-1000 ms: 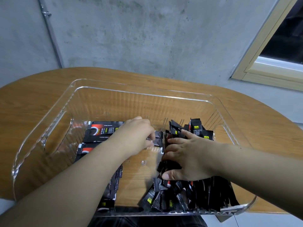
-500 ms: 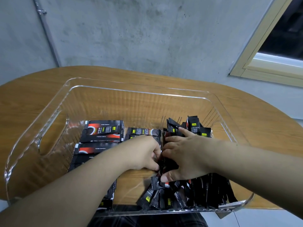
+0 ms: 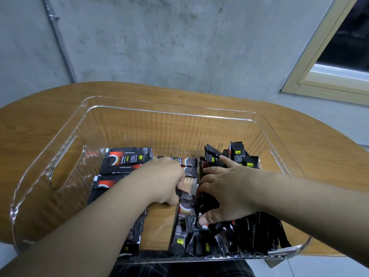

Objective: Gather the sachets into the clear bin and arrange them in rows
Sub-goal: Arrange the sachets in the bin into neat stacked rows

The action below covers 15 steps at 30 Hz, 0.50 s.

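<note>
A large clear bin (image 3: 175, 113) stands on the wooden table. Black coffee sachets lie flat in a row (image 3: 125, 159) along its left side. A second row (image 3: 188, 166) starts in the middle. A loose heap of sachets (image 3: 245, 234) fills the right side. My left hand (image 3: 161, 180) is inside the bin, its fingers curled round the top end of one sachet (image 3: 182, 222) that hangs down toward the near wall. My right hand (image 3: 225, 188) rests with spread fingers on the heap's left edge, thumb low against the sachets.
The oval wooden table (image 3: 311, 140) reaches past the bin on the left, back and right. A grey concrete wall (image 3: 179, 41) rises behind it, with a window frame (image 3: 323, 76) at the upper right. A handle cut-out (image 3: 60, 176) opens in the bin's left wall.
My left hand has drawn back from the far middle row toward me and now lifts a sachet from the heap's edge. My right hand has stayed pressed on the heap.
</note>
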Available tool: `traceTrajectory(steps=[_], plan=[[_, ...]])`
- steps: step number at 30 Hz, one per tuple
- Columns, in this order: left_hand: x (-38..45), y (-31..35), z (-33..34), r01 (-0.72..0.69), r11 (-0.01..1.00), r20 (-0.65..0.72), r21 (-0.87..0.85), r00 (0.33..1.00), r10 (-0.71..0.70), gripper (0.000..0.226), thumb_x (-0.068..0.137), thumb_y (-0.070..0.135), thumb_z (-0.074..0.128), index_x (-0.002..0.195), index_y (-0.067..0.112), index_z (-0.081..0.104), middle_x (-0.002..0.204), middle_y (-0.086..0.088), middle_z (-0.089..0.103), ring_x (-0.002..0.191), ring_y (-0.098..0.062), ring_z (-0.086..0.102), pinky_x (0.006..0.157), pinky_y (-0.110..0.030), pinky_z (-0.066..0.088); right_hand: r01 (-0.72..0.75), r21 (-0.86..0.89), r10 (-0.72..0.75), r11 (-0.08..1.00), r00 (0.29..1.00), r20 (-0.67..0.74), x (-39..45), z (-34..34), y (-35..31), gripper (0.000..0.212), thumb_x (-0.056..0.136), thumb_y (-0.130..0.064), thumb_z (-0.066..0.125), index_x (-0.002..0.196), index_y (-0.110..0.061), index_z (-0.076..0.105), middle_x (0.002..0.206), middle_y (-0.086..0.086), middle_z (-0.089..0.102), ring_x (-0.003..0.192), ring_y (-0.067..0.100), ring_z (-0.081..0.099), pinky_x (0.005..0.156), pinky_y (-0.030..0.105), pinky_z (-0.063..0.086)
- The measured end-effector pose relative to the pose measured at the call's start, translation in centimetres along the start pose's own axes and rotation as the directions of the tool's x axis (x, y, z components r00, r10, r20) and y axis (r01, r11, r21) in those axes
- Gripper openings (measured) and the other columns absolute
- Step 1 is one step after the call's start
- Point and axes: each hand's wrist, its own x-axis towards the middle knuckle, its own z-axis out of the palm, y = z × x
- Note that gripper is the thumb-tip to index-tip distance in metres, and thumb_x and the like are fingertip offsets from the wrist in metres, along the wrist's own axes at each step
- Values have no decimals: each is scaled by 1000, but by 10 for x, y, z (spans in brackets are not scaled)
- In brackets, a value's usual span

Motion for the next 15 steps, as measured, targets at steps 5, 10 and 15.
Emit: traceTrajectory(steps=[5,10,15], plan=[[-1,5,0,28,984,-10,177,1000,-27,32,78,33,66,106,20,60,108,2,46,98,-17,34,80,-27,31,7,5,-7,1000,1000,-27,0,0,0,85,84,-75,29,150,-22,20,158,0,18,147,16,-1,114,54,-12],[2,8,3,-24,999,73,39,997,21,28,79,33,66,105,30,53,114,6,46,115,-17,35,106,-38,28,28,28,-27,999,999,-46,-1,-1,-1,81,85,-73,33,151,-31,7,156,2,21,147,18,1,114,55,-10],[4,1,6,14,993,26,115,1000,-17,17,80,34,63,93,23,57,104,5,52,107,-18,40,93,-30,33,25,16,-24,1000,999,-37,0,0,0,84,85,-73,32,151,-26,12,158,2,18,147,17,0,114,55,-10]])
